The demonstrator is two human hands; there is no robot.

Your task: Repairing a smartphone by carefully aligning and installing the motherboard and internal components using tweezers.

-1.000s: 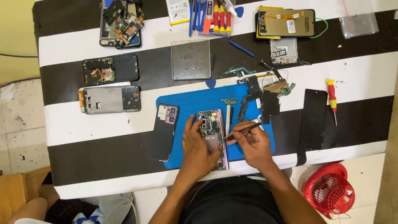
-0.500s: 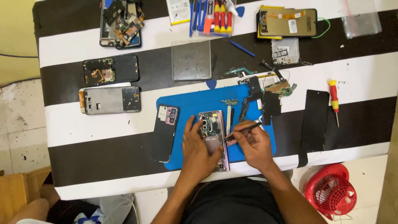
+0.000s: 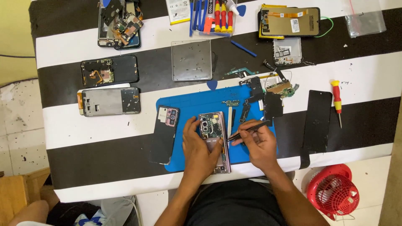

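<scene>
on blue mat (image 3: 188, 102), opened phone (image 3: 213, 138) shows exposed circuitry, pinkish frame.

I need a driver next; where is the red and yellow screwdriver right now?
In the head view the red and yellow screwdriver lies on the table's far right, just right of the black phone panel, well beyond the right hand.

Opened pinkish metal-framed phone (image 3: 214, 140) is lying on flat blue rubber work mat (image 3: 192, 104), near edge. Black rectangular back cover (image 3: 164, 134) is sitting just left; red-and-yellow plastic-handled screwdriver (image 3: 336, 100) is lying far right; grey square metal plate (image 3: 191, 60) is lying beyond the mat.
</scene>
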